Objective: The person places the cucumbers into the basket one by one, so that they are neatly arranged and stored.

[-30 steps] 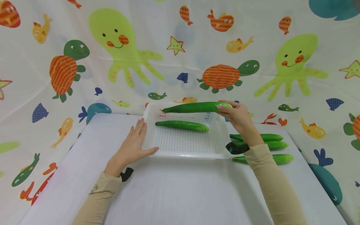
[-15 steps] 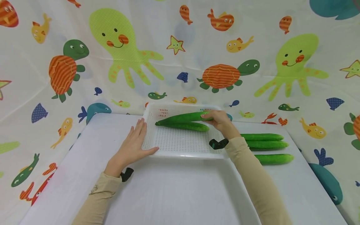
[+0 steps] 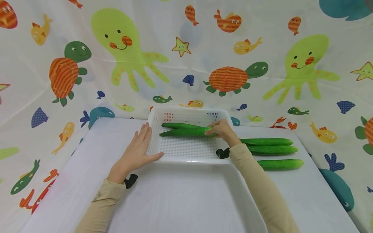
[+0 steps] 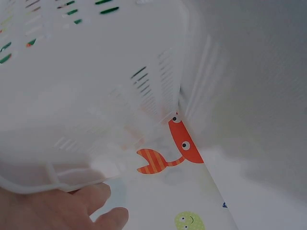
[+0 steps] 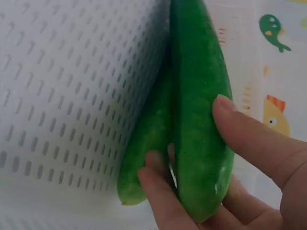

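The basket [image 3: 189, 160] is rectangular white plastic with perforated floor and walls; it stands upright on the bench [image 3: 102, 145], with my left fingers [image 3: 142, 132] against its left side. The first cucumber [image 5: 201, 120], glossy green and paler at its right end, is pinched near that end by my right fingers [image 5: 160, 196]. It lies lengthwise in the basket, overlapping the second cucumber [image 3: 174, 125] at a slight angle. Three further cucumbers [image 3: 274, 150] lie roughly parallel, right of the basket.
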Demonstrator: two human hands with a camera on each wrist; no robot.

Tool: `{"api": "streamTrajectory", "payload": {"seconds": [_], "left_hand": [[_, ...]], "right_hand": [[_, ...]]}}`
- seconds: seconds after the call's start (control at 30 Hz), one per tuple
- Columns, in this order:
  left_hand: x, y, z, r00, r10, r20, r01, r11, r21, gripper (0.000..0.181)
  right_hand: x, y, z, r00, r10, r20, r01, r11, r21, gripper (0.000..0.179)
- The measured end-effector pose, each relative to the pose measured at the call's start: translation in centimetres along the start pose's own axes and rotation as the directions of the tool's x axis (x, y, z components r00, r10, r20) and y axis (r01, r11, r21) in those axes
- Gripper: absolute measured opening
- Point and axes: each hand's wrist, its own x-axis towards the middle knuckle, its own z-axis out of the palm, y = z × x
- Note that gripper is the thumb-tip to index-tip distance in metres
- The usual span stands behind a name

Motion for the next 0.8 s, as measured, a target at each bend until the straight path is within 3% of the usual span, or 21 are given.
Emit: {"api": "streamTrajectory", "payload": {"seconds": [0.13,0.27,0.37,0.47,0.8], "left_hand": [[-0.1,0.0,0.0,1.000,-0.003,0.000,0.003,1.000,-0.004,0.118],[-0.1,0.0,0.0,1.000,-0.004,0.005,0.004,1.000,-0.006,0.118],[-0.1,0.1,0.0,1.000,-0.002,0.004,0.002,1.000,-0.005,0.118],[-0.1,0.1,0.0,1.000,-0.003,0.003,0.003,1.000,-0.007,0.118],[0.0,0.1,0.0,1.000,-0.001,0.002,0.001,1.000,-0.003,0.117]], "right_hand": [[0.4,0.5,0.2,0.998,-0.056,-0.041,0.048,0.983,-0.176,0.051],[0.8,1.0,0.3,0.989,-0.122,-0.084,0.087,0.937,-0.338,0.048],[0.9,1.0,0.3,0.986,-0.145,-0.084,0.100,0.911,-0.400,0.046],[0.6,0.8,0.3,0.985,-0.154,-0.075,0.107,0.897,-0.429,0.046],[-1.9,-0.5,-0.9,0.973,-0.229,-0.002,0.215,0.916,-0.338,0.043]]}}
